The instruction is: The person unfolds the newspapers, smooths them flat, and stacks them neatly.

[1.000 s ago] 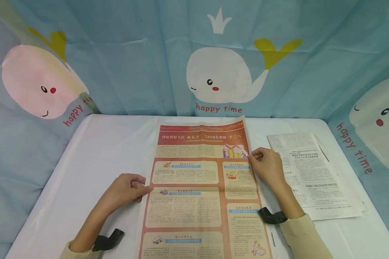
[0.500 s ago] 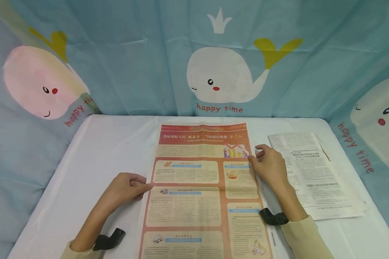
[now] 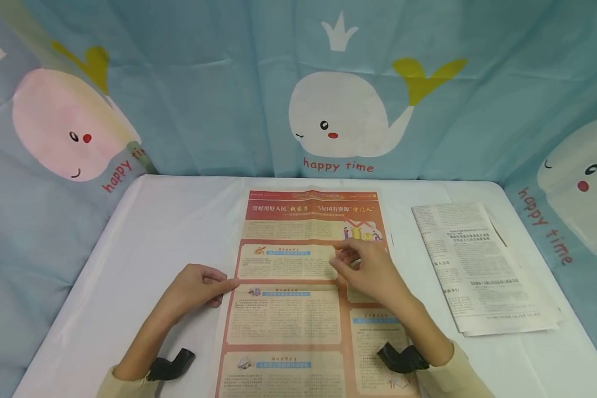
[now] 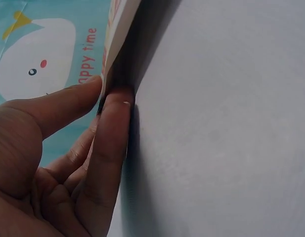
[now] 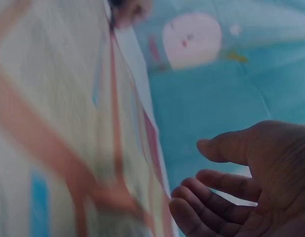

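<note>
One newspaper (image 3: 283, 315): lengthwise down the middle of the white table (image 3: 129, 260), presumably so both sides are reachable.
Left hand (image 3: 193, 290): thumb above, finger beneath, pinching the newspaper's left edge, likely steadying it.
Right hand (image 3: 370, 272): loosely curled over the newspaper, gripping nothing; touch unclear.
Paper stack (image 3: 490, 276): at right, apart, presumably for room.

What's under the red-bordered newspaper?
Where the left hand pinches the left edge of the red-bordered newspaper, one finger is underneath, with white tabletop alongside. Anything under the rest is covered; can't tell.
</note>
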`<state>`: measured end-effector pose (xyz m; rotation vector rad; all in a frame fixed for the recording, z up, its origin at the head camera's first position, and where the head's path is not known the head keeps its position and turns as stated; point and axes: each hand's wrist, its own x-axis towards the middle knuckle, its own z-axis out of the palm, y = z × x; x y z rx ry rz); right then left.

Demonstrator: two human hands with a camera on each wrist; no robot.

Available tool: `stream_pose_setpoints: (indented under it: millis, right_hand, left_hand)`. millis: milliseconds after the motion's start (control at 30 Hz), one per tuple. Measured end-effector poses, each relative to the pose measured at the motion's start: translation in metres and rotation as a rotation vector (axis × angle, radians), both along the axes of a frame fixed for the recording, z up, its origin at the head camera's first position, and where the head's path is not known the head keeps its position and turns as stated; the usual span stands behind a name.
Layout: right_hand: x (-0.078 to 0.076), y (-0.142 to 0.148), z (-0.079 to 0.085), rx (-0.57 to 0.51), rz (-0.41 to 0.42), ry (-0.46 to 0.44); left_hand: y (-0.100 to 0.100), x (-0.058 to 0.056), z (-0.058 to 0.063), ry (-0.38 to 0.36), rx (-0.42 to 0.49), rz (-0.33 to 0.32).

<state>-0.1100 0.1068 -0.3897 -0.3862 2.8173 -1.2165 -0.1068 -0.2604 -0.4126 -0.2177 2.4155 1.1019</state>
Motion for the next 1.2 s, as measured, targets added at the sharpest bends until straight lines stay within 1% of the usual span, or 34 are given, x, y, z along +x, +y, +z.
stream_pose_setpoints:
  millis: [133, 267, 333, 400, 500, 633, 700, 767, 833, 933, 1033, 1100, 1200]
  right_hand:
    - [0.008, -0.036, -0.003, -0.04, 0.109, -0.057]
    - [0.019, -0.07, -0.01, -0.057, 0.213, -0.09]
    - [0.023, -0.084, -0.014, -0.061, 0.252, -0.099]
    - [0.025, -0.097, -0.017, -0.064, 0.273, -0.105]
    - [0.026, -0.112, -0.024, -0.088, 0.278, -0.138]
    - [0.023, -0.127, -0.031, -0.167, 0.261, -0.234]
    - [0.021, -0.133, -0.032, -0.205, 0.248, -0.278]
    - [0.019, -0.138, -0.031, -0.216, 0.232, -0.302]
    - [0.018, -0.142, -0.029, -0.216, 0.225, -0.316]
    - [0.016, -0.147, -0.026, -0.185, 0.23, -0.307]
    - [0.014, -0.152, -0.024, -0.174, 0.237, -0.296]
    - [0.013, -0.155, -0.023, -0.188, 0.235, -0.303]
    - [0.012, -0.156, -0.023, -0.228, 0.21, -0.33]
  left_hand:
    - [-0.001, 0.005, 0.001, -0.002, -0.036, 0.019]
    - [-0.001, 0.011, 0.001, 0.016, -0.054, 0.006]
    - [0.001, 0.013, 0.0, 0.034, -0.063, -0.007]
    - [0.004, 0.013, 0.0, 0.053, -0.07, -0.011]
    - [0.007, 0.012, -0.001, 0.078, -0.078, -0.016]
    - [0.01, 0.01, 0.001, 0.088, -0.055, -0.023]
    - [0.011, 0.01, 0.002, 0.083, -0.046, -0.029]
    - [0.012, 0.01, 0.004, 0.078, -0.041, -0.031]
    - [0.012, 0.01, 0.007, 0.077, -0.04, -0.037]
    - [0.013, 0.011, 0.01, 0.078, -0.022, -0.05]
    - [0.014, 0.011, 0.011, 0.088, 0.01, -0.05]
    - [0.015, 0.011, 0.011, 0.097, 0.036, -0.045]
    - [0.017, 0.012, 0.01, 0.12, 0.047, -0.04]
